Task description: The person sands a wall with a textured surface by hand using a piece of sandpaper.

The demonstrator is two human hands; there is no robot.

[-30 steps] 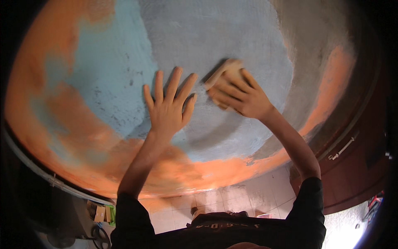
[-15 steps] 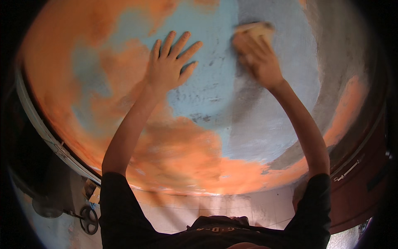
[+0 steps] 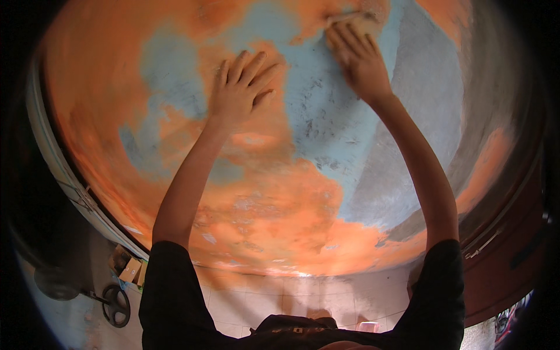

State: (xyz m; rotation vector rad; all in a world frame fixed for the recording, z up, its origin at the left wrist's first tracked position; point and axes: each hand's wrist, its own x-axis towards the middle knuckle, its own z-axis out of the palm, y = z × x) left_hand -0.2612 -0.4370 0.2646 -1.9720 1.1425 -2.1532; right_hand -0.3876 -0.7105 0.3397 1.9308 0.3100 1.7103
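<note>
Right grip: I am pressing my right hand flat-fingered over a small tan sanding block, fingers together on top of it, pushing it against the wall near the top of the view; whether my thumb is wrapping its edge I cannot tell.

Left grip: my left hand is lying spread and empty, palm flat on the rough plaster wall with patchy orange and pale blue paint, bracing me, near the block but apart from it.

Where the block is sitting: it is resting on the border between an orange patch and the blue patch, just above my right fingertips.

Risk, slipping: I am reaching high with both arms nearly straight, so I judge the block could be skidding out from under my fingers if I am pressing unevenly.

Risk, skin: the surface is looking coarse; my knuckles or bracing palm could be scraping against it.

Risk, dust: I am working overhead-high, so loosened paint could be falling toward my face.

Packages: a small tan cardboard box is lying on the pale tiled floor at lower left, below the wall's edge, beside a dark round wheel-shaped object.

Labels and signs: I am seeing none clearly; a colourful patch at lower right is too small to tell.
</note>
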